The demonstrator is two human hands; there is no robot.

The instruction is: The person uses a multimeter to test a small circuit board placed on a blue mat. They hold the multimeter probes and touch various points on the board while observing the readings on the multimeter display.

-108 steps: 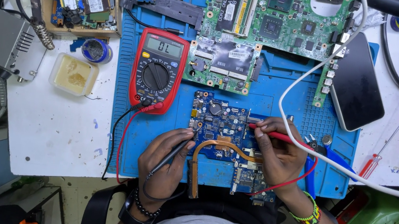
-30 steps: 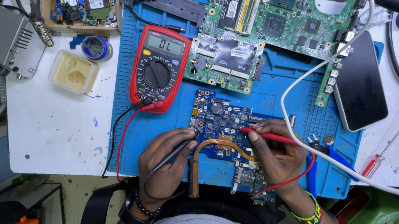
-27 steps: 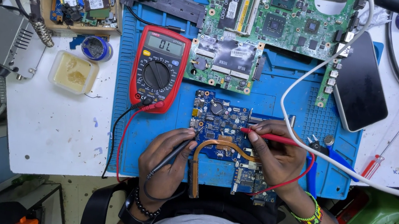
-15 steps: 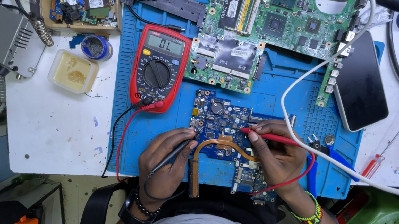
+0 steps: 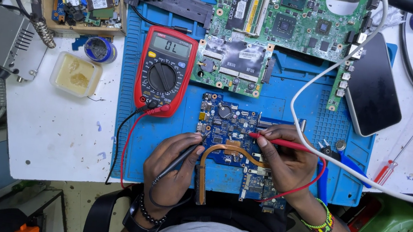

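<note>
**Two probes on a small blue board**

The left hand (image 5: 171, 167) pinches the black probe (image 5: 183, 157), its tip at the blue circuit board (image 5: 226, 129). The right hand (image 5: 286, 162) grips the red probe (image 5: 281, 142), touching the board's right edge. Left of the board sits the red multimeter (image 5: 164, 71); beneath everything lies the blue mat (image 5: 283, 102) on the white counter (image 5: 54, 127).

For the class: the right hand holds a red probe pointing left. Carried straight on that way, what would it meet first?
The right hand holds the red probe with its tip already over the small blue circuit board, so it would probably meet components there first; the tip's height is unclear.
</note>
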